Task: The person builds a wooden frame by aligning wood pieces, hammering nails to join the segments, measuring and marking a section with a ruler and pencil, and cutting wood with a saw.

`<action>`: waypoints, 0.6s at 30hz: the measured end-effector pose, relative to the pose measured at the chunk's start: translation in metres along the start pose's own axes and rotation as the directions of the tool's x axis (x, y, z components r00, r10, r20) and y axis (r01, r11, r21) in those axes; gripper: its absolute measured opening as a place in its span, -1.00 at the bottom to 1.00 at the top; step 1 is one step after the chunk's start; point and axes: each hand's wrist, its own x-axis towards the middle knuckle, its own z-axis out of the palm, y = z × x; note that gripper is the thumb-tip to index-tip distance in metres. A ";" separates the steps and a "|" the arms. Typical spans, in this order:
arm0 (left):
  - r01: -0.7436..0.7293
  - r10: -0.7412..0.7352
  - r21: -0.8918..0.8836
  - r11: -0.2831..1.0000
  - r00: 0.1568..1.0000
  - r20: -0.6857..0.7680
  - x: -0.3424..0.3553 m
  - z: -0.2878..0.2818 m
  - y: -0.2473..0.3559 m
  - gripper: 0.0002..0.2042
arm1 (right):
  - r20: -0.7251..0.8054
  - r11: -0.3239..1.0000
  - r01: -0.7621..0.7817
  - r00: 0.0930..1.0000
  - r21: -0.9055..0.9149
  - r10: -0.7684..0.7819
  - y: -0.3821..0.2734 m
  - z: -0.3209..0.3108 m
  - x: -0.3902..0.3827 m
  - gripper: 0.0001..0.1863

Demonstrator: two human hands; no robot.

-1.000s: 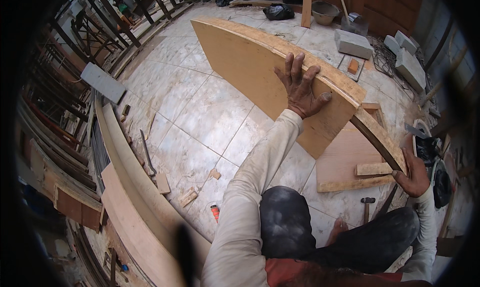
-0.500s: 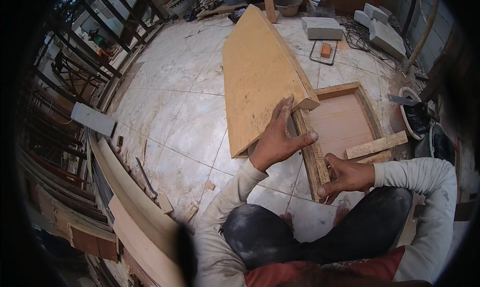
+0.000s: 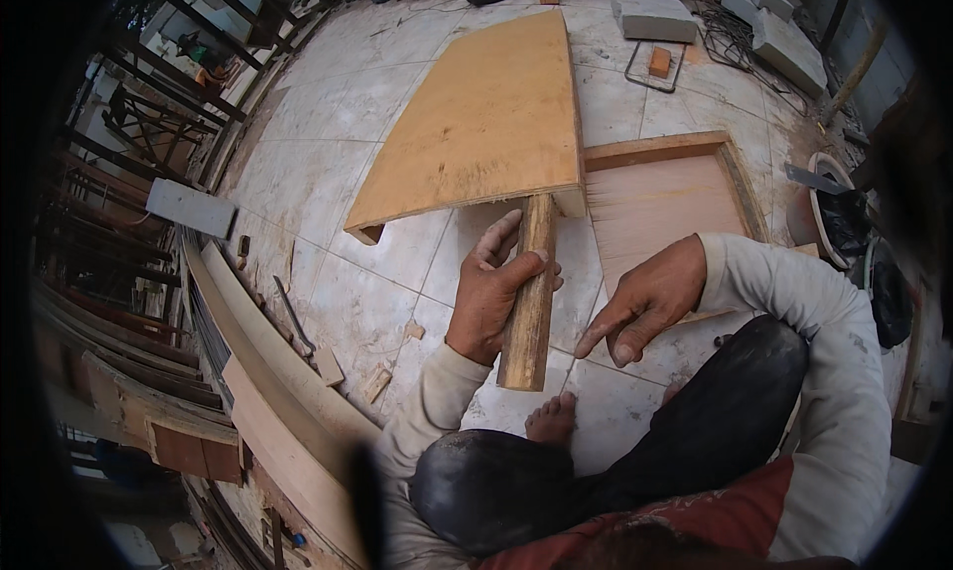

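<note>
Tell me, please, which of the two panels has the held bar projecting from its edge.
The yellow panel: the bar, held in the left grip, projects from its near edge. The pinkish panel, to the right, lies apart from the bar.

No text, label, brand, number or sign can be read on any surface in view.
</note>
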 end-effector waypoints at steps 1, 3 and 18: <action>0.010 -0.010 -0.009 1.000 1.000 -0.025 -0.005 -0.004 0.004 -0.30 | 0.041 0.987 -0.078 0.996 0.139 0.073 0.010 -0.028 -0.015 -0.38; -0.026 0.025 -0.036 0.999 0.999 -0.023 -0.017 -0.007 0.010 -0.39 | -0.372 0.890 -0.302 0.826 0.342 0.424 0.046 -0.088 -0.035 -0.33; -0.490 0.498 -0.116 0.864 0.866 0.047 -0.106 -0.033 0.038 -0.44 | -0.967 0.253 0.941 0.186 0.226 0.176 0.109 -0.220 0.082 -0.16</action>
